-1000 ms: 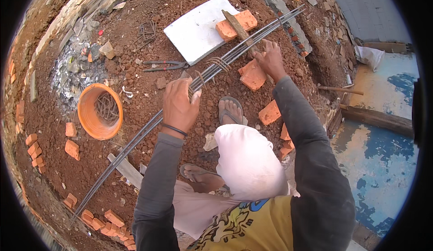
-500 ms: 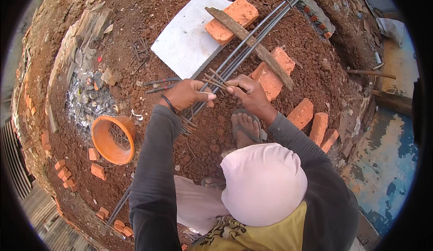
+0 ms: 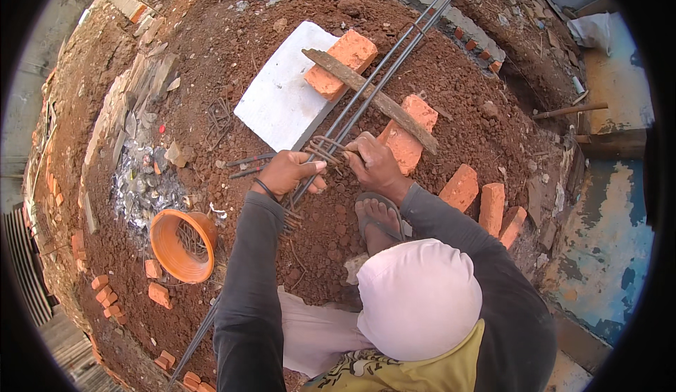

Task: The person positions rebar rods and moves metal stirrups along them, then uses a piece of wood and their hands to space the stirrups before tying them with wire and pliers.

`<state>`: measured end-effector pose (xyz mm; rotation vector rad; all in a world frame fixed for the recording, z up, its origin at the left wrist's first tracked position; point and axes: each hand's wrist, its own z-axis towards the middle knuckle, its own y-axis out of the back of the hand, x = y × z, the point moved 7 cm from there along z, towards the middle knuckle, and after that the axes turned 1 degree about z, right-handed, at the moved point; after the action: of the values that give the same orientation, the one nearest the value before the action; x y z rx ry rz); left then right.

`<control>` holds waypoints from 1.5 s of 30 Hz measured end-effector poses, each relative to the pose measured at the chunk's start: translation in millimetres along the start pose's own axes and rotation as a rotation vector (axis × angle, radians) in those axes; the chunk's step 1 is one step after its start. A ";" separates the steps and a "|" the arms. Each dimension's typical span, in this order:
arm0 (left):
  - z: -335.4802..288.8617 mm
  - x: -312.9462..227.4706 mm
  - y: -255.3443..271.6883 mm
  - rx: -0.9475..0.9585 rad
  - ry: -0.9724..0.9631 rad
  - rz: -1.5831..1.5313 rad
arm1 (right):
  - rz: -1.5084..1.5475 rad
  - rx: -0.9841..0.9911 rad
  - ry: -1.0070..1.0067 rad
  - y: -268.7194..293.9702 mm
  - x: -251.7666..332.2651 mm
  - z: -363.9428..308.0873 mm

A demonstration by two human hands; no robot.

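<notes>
Several long steel reinforcing bars (image 3: 399, 61) run diagonally across a wooden strip (image 3: 394, 114) that rests on two orange bricks. Rusty bent steel stirrups (image 3: 325, 147) sit around the bars between my hands. My right hand (image 3: 377, 165) is closed on the stirrups' right end. On the other side, my left hand (image 3: 290, 173) is closed round the bars with its fingers curled, just below the stirrups. More stirrups (image 3: 290, 217) cluster on the bars below my left wrist. Beside that hand lie two dark tool handles (image 3: 250, 159), partly hidden.
A white slab (image 3: 285, 92) lies under the upper brick (image 3: 343, 64). An orange bucket (image 3: 184, 245) holding thin wire stands on the left. Loose bricks (image 3: 459, 188) lie right of my foot, and a small ash heap (image 3: 144, 181) is at left. The reddish soil is uneven.
The stirrups between my hands have turned from lying slanted with loose ends to looping across the bars. My right hand has shifted slightly down and left. The whole view has shifted a little.
</notes>
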<state>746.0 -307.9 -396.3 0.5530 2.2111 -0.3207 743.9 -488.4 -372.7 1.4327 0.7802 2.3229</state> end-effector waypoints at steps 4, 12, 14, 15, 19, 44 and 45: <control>-1.4 4.4 2.1 0.020 -0.035 -0.115 | -0.084 -0.139 -0.012 14.5 -6.4 9.0; -2.3 5.6 -1.9 0.001 -0.008 -0.109 | -0.038 -0.019 -0.089 -2.9 4.8 -1.7; -4.5 6.3 -0.7 -0.020 0.002 -0.117 | -0.082 0.003 -0.078 -6.1 0.2 -2.5; -5.9 6.9 0.3 -0.029 0.008 -0.120 | -0.106 0.013 -0.074 -7.2 -1.8 -2.9; -4.6 10.4 3.1 -0.036 -0.036 -0.178 | -0.259 -0.154 -0.036 9.0 -12.1 15.4; -9.9 8.7 8.2 -0.049 -0.029 -0.127 | -0.400 -0.036 -0.083 35.7 -20.6 46.3; -8.6 10.8 9.6 -0.047 -0.035 -0.127 | -0.386 -0.023 -0.080 35.1 -21.6 49.2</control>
<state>738.8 -293.0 -399.6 0.3798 2.2184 -0.3409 798.4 -513.6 -350.3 1.2285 0.9119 1.9654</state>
